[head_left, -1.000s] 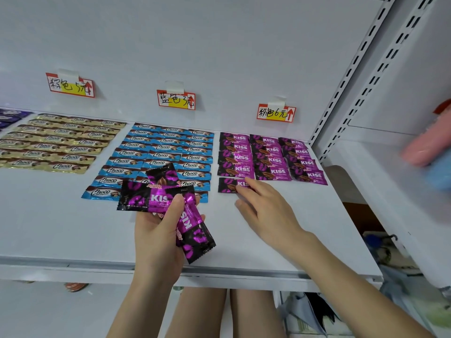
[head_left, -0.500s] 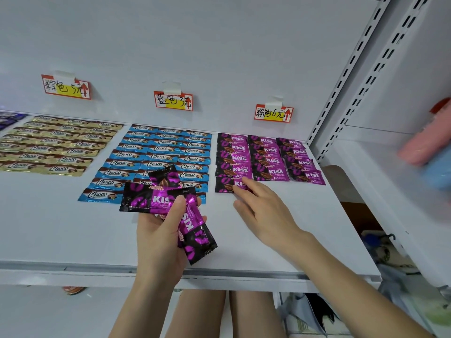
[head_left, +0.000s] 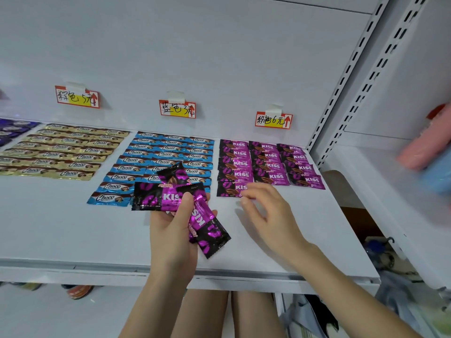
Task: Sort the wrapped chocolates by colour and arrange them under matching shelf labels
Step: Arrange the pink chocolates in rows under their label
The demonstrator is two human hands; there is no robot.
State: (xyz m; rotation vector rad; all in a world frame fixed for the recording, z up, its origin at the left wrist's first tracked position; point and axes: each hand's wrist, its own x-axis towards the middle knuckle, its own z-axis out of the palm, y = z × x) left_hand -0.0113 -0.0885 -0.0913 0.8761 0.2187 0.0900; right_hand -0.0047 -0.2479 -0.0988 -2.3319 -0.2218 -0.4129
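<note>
My left hand [head_left: 175, 240] grips a fanned bunch of pink-and-black KISS chocolates [head_left: 156, 198] above the shelf's front middle, thumb pressed on top. My right hand [head_left: 268, 215] hovers with relaxed fingers and holds nothing, its fingertips right beside a single KISS chocolate [head_left: 228, 190] lying at the front left of the pink rows [head_left: 268, 162]. These rows sit under the pink label [head_left: 273, 120]. Blue Choco bars [head_left: 166, 154] lie under the blue label [head_left: 177, 109]. Gold Choco bars [head_left: 61, 150] lie under the left label [head_left: 76, 96].
The white shelf [head_left: 61, 228] has bare board along its front edge. Dark purple bars [head_left: 12, 129] show at the far left. A slotted upright [head_left: 341, 76] bounds the shelf on the right. Blurred pink and blue things [head_left: 424, 152] sit on the neighbouring shelf.
My right hand has lifted off the single KISS chocolate and drawn back a little, fingers loosening. The chocolate stays on the shelf. My left hand keeps its bunch in place.
</note>
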